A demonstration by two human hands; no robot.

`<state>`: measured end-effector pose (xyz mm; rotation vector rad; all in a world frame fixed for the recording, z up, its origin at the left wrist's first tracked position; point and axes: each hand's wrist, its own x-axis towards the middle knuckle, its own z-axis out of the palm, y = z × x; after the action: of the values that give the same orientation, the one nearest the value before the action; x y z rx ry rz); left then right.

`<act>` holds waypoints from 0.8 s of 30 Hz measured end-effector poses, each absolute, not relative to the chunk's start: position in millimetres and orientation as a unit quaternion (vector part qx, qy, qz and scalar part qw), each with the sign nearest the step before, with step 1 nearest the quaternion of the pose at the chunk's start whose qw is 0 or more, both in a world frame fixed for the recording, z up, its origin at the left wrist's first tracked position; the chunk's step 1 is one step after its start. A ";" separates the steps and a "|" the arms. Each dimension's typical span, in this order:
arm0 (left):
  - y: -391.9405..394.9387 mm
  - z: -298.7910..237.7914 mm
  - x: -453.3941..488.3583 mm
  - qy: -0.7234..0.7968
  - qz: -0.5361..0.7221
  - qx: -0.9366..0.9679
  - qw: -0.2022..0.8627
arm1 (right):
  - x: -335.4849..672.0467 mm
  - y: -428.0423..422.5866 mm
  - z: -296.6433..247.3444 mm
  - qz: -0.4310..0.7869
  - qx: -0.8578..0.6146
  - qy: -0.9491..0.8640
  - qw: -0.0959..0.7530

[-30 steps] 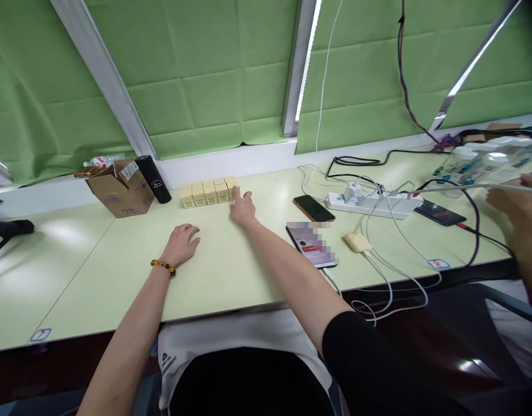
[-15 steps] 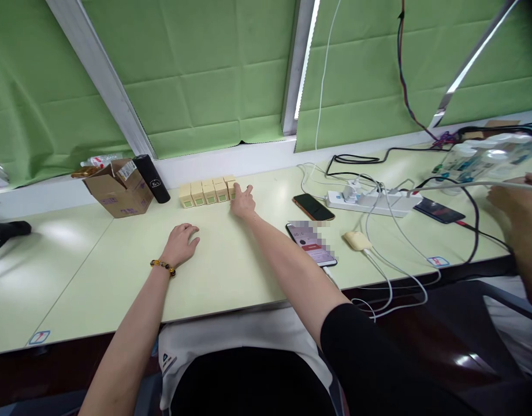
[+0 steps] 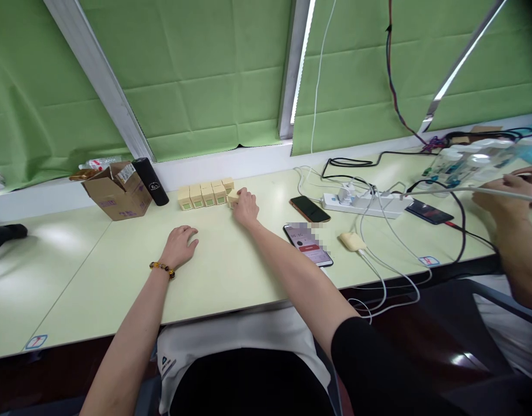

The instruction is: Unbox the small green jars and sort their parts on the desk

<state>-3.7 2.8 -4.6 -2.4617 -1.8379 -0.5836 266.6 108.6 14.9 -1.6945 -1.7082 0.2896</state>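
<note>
Several small pale-yellow boxes [image 3: 198, 196] stand together in rows on the table [image 3: 222, 260], against the white sill. At the right end of the group, my right hand [image 3: 245, 207] has its fingers closed around one small box [image 3: 233, 197], which sits slightly apart from the others. Part of that box is hidden behind the fingers. My left hand [image 3: 179, 245], with a beaded bracelet on the wrist, lies on the tabletop in front of the boxes. Its fingers are loosely bent and apart, holding nothing.
Left of the boxes stand a black cylinder [image 3: 151, 181] and an opened cardboard box [image 3: 118, 193]. To the right lie two phones, a yellow case [image 3: 352, 241], a white power strip [image 3: 365, 203] and tangled cables. A co-worker's hands [image 3: 503, 196] are near clear bottles at far right.
My right hand has closed on the end box and drawn it a little away from the group toward me. My left hand has stayed in place. The view has shifted slightly.
</note>
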 end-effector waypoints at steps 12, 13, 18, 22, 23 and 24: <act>-5.1 6.7 10.2 -0.577 -0.288 -0.761 -0.064 | 246.1 32.3 5.2 0.245 -0.520 -0.733 0.364; -7.2 8.3 13.4 -0.573 -0.303 -0.757 -0.080 | 244.8 28.5 3.2 0.264 -0.495 -0.743 0.365; -11.1 17.5 28.1 -0.547 -0.359 -0.734 -0.182 | 248.9 20.8 -3.6 0.352 -0.390 -0.771 0.362; 4.7 21.4 29.0 -0.522 -0.351 -0.741 -0.234 | 255.8 23.8 -2.7 0.348 -0.383 -0.778 0.358; 10.2 21.6 28.3 -0.519 -0.349 -0.742 -0.241 | 256.9 24.9 -2.3 0.334 -0.387 -0.783 0.355; 15.4 21.4 27.6 -0.522 -0.346 -0.740 -0.244 | 257.7 25.9 -2.1 0.317 -0.392 -0.789 0.352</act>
<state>27.6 15.4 21.4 -2.7751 -1.9561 -1.2980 257.7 25.9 -2.1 -1.0140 -2.0411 0.8199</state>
